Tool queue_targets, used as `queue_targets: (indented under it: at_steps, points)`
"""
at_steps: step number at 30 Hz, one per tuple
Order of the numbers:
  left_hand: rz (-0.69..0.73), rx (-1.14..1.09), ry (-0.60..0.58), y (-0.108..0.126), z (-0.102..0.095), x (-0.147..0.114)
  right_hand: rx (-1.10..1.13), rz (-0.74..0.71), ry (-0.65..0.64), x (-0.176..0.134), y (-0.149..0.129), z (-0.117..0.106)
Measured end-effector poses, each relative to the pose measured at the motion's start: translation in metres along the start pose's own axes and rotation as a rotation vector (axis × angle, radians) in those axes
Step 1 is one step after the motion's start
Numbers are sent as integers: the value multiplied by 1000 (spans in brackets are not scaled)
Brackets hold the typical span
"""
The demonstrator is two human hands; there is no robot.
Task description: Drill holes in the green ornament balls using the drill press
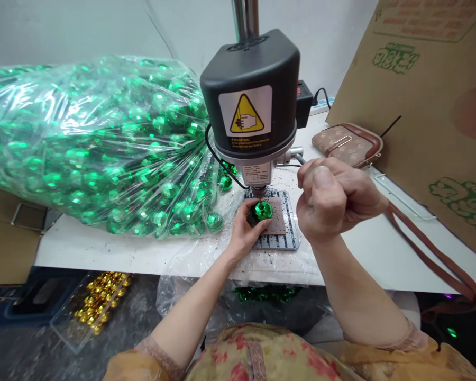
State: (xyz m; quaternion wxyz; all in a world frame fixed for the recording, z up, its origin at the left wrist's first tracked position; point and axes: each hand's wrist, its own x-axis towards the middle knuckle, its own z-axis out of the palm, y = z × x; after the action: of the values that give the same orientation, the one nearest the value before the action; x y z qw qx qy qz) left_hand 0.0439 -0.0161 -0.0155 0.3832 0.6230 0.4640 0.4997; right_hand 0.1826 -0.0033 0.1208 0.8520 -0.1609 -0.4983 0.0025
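Note:
Under the chuck of a black bench drill press (249, 106), my left hand (248, 227) grips a shiny green ball ornament (263, 210) between thumb and fingers. The ball rests over a brownish pad (278, 217) on the slotted metal base plate (293, 238), and a dark spot shows on its top. My right hand (327, 196) is a closed fist around the feed lever (299, 157) at the drill's right side; most of the lever is hidden by the fingers. Dark shavings lie scattered about the base.
A large clear plastic bag (143, 153) of green faceted balls lies left of the drill. On the right stand a patterned pouch (347, 145) with a brown strap and a cardboard box (424, 106). Below the table edge, a clear bin (71, 333) holds small gold balls.

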Motion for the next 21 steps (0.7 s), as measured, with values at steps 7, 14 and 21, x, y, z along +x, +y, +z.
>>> queue_targets:
  at_steps: [7,14,21]
  points:
    - [15,10,-3,-3,1,0,80,-44,-69,-3,1,-6]
    - [40,34,-4,-9,0,2,61,-100,-79,-13,8,-10]
    - [27,-13,6,-8,1,2,-56,135,17,15,-7,10]
